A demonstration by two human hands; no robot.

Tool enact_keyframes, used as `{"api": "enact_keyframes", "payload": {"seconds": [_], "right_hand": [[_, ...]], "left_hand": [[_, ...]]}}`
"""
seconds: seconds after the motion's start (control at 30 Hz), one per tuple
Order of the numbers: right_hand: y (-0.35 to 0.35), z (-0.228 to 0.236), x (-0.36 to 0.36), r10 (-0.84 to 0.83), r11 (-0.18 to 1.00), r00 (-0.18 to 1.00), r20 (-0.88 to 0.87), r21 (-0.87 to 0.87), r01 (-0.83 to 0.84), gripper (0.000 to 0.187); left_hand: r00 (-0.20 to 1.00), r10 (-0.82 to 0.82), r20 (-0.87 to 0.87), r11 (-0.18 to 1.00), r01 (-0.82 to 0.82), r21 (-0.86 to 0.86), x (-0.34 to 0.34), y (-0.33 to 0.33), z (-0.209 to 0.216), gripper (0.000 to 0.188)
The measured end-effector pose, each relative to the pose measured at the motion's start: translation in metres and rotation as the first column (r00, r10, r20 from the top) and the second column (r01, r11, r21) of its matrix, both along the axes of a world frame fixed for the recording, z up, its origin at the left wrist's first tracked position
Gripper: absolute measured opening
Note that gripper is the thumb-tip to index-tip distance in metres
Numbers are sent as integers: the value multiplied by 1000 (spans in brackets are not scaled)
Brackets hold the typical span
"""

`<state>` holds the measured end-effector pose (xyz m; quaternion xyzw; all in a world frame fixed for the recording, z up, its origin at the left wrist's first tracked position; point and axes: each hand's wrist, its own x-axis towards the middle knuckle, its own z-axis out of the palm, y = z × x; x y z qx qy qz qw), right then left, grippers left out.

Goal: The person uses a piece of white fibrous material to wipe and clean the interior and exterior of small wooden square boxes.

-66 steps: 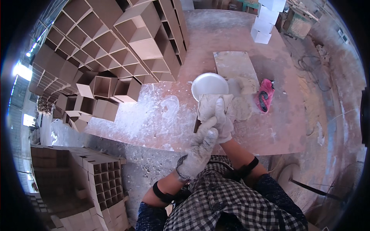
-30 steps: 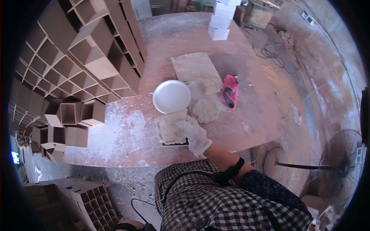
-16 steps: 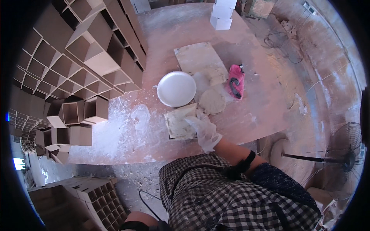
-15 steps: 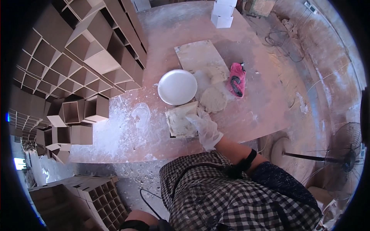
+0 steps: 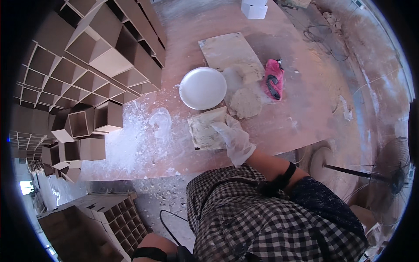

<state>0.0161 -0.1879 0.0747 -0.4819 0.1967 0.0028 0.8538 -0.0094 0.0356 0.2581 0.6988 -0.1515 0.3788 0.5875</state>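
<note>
The beige-coated square piece [image 5: 205, 131] lies on the reddish, powder-streaked surface [image 5: 305, 109], toward its near edge, with a little dark material [image 5: 197, 148] showing below its lower left corner. The gloved right hand [image 5: 234, 139] rests over its right side, fingers stretched onto the coated top; the underside is hidden, so I cannot tell how far this grip is closed or whether it has hold of the piece. The left hand is outside the view and the state of its grip cannot be told; part of the left arm [image 5: 155, 243] shows at the lower edge. Just beyond the piece sits a round white container [image 5: 203, 88], with a roughly round beige mound [image 5: 245, 103] to its right. Farther back lies a pale flat board [image 5: 227, 50], smeared at its near end, a pink bundle [image 5: 273, 70] just right of it. Brown compartmented boxes [image 5: 89, 76] stand to the left, near a white powdery patch [image 5: 126, 144]; white boxes [image 5: 254, 11] stand at the far end, and a fan [image 5: 396, 181] at the right
</note>
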Motion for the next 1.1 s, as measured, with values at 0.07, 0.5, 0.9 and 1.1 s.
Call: {"api": "enact_keyframes", "payload": {"seconds": [0.07,0.5,0.9,1.1], "right_hand": [[2,-1,2,-13,1000,1000,4,8,13,37],[3,5,-2,-41,995,998,57,92,36,34],[-24,-3,-6,-226,947,968,110,256,192,37],[-50,-13,-8,-301,940,951,69,188,284,39]], "left_hand": [[1000,-4,-2,1000,4,8,-1,4,-2,65],[1000,-27,10,1000,27,-2,0,7,-4,64],[999,-41,23,999,41,2,-3,10,-4,64],[998,-53,19,999,54,-10,0,10,-8,64]]}}
